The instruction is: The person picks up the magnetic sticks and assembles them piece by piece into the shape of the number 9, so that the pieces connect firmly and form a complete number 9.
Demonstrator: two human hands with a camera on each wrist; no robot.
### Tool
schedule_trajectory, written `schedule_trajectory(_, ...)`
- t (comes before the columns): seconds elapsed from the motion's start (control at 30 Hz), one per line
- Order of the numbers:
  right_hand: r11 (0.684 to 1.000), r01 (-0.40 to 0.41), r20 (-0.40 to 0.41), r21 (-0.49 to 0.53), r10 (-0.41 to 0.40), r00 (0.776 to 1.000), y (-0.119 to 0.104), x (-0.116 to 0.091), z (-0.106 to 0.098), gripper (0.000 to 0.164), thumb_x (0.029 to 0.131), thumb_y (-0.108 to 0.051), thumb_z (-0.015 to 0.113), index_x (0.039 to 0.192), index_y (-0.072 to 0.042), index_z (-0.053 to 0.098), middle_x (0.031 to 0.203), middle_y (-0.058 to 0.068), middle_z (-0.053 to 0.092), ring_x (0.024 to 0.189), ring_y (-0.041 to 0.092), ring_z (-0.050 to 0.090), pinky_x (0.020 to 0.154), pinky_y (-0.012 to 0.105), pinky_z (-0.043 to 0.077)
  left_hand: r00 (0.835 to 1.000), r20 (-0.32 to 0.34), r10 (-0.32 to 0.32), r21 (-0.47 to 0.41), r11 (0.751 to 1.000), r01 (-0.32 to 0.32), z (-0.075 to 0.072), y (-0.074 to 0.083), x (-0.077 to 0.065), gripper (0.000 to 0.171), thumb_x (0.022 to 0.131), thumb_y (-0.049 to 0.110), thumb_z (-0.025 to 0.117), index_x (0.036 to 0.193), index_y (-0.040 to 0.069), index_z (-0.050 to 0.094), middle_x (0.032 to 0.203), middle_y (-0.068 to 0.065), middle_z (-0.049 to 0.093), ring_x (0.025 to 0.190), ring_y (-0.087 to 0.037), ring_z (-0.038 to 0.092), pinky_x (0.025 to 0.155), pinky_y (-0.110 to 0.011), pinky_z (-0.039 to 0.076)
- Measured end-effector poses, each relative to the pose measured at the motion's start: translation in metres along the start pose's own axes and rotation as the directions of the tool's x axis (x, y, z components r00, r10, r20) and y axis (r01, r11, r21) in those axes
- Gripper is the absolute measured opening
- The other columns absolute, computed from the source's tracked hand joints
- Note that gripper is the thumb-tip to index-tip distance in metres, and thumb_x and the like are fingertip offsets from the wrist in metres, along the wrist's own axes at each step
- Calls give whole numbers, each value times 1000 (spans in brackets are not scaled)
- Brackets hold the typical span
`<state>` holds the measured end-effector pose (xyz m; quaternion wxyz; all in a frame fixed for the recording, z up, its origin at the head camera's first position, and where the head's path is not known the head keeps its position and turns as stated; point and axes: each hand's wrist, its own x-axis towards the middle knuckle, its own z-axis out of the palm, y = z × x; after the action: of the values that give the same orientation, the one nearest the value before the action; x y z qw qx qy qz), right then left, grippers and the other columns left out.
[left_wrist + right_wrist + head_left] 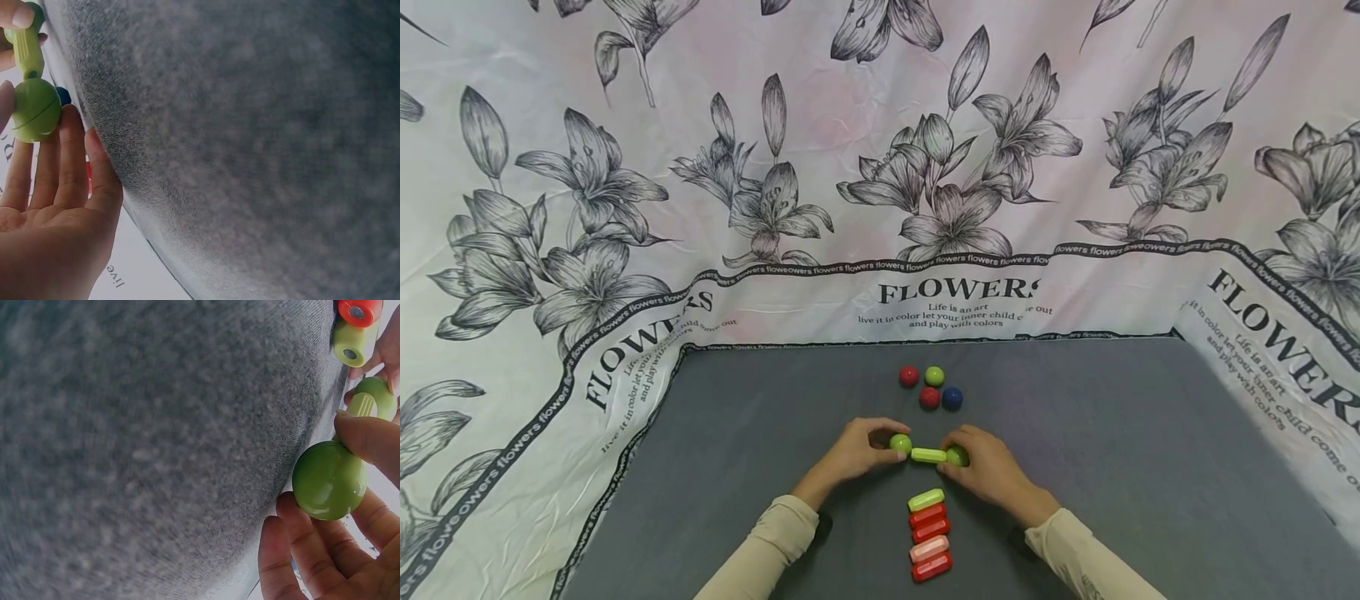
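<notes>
My left hand (859, 446) pinches a glossy green ball (900, 443) between thumb and fingertips. Opposite it, my right hand (988, 465) grips another green ball (957, 456), its thumb near a short yellow-green rod (928, 455). That rod lies between the two balls, its right end at the right ball. In the left wrist view, the rod's near end, with a dark spot, comes up to the left ball (36, 109); whether they touch I cannot tell. The right wrist view shows the right ball (330, 481) resting against curled fingers, partly under the thumb.
Toward me lies a column of rods: a yellow-green one (927, 500), red ones (931, 531) and a pink one (929, 548). Beyond the hands sit two red balls (929, 398), a green ball (934, 377) and a blue ball (952, 398). Flower-printed cloth (955, 300) borders the grey table (760, 400).
</notes>
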<state>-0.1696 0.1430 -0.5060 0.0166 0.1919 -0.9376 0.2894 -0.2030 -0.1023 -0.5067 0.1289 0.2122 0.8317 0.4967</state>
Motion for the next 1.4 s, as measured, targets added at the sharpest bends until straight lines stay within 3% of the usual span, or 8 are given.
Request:
schedule_trajectory(0.33, 1000, 3, -10, -2, -3, 1000, 3, 4, 0, 17, 84, -23, 81, 96, -16, 72, 92, -4, 64, 77, 6, 51, 68, 24, 42, 1000, 3, 11, -12, 1000, -11, 0, -5, 3, 36, 86, 12, 79, 121, 4, 71, 118, -13, 73, 103, -26, 71, 81, -21, 54)
schedule_trajectory(1.17, 1000, -11, -14, -3, 11, 1000, 3, 6, 1, 16, 83, -21, 82, 95, -16, 71, 92, -5, 63, 77, 6, 51, 71, 26, 43, 1000, 9, -7, -1, 1000, 7, 2, 2, 1, 36, 87, 12, 78, 121, 3, 71, 117, -14, 73, 100, -22, 71, 80, -20, 54)
schedule_trajectory(1.4, 999, 29, -31, -14, -29, 999, 2, 9, 6, 18, 82, -20, 82, 94, -14, 71, 90, -4, 63, 78, 7, 52, 70, 27, 44, 1000, -1, 9, -3, 1000, -9, 2, 0, 2, 34, 87, 11, 78, 120, 2, 71, 116, -17, 73, 100, -26, 72, 78, -21, 55)
